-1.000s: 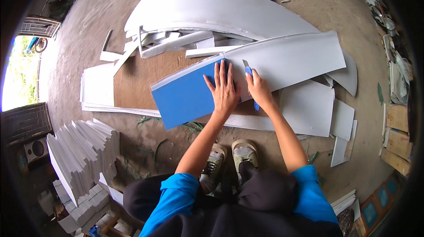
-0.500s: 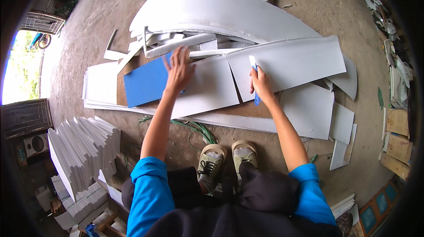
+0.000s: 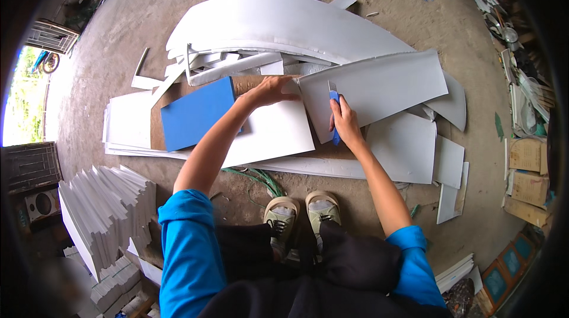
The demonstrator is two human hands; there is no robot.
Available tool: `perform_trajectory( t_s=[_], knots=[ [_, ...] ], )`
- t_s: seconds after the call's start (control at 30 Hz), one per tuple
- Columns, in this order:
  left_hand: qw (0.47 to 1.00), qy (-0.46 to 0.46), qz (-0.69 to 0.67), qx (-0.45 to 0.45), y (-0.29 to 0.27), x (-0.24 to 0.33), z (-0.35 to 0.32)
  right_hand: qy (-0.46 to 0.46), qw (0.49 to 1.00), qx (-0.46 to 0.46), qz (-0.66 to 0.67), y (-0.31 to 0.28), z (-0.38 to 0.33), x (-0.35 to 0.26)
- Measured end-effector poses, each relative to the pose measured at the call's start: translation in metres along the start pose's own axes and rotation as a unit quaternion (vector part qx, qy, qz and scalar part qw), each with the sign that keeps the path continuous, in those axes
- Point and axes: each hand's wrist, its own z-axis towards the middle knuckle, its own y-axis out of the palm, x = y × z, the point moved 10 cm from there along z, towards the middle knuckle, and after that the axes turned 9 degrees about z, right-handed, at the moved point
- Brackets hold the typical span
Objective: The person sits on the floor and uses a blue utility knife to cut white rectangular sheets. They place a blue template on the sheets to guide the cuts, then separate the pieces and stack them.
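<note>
My right hand is wrapped around a blue-handled utility knife, its blade pointing away from me. The knife is over a long white foam-like sheet. My left hand grips the upper right corner of a shorter white sheet, thumb over its face. Some of those fingertips are hard to make out. A narrow gap separates the two sheets, wider toward the near end. A blue rectangular board lies left of the shorter sheet, on a brown board.
A large curved white sheet and offcuts lie beyond. Near left, many white pieces stand stacked on edge. Green strapping lies by my shoes. Cardboard boxes line the right side.
My left hand has moved right, from the blue board's edge to the shorter sheet's corner. That sheet has turned slightly and looks brighter. The knife stays in my right hand, blade still outward.
</note>
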Motion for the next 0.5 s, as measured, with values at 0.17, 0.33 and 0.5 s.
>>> perform_trajectory(
  t_s=[0.17,0.33,0.5],
  knots=[
    [1.000,-0.010,0.023,-0.002,-0.045,0.049,-0.012,-0.015,0.999,0.033,-0.024,-0.027,-0.016,-0.040],
    [0.994,0.023,0.064,0.085,-0.076,0.101,-0.036,-0.156,0.973,0.103,-0.135,-0.044,-0.049,-0.113],
    [0.968,0.036,0.170,0.181,-0.084,0.130,-0.048,-0.203,0.950,0.067,-0.229,-0.024,-0.089,-0.152]
  ],
)
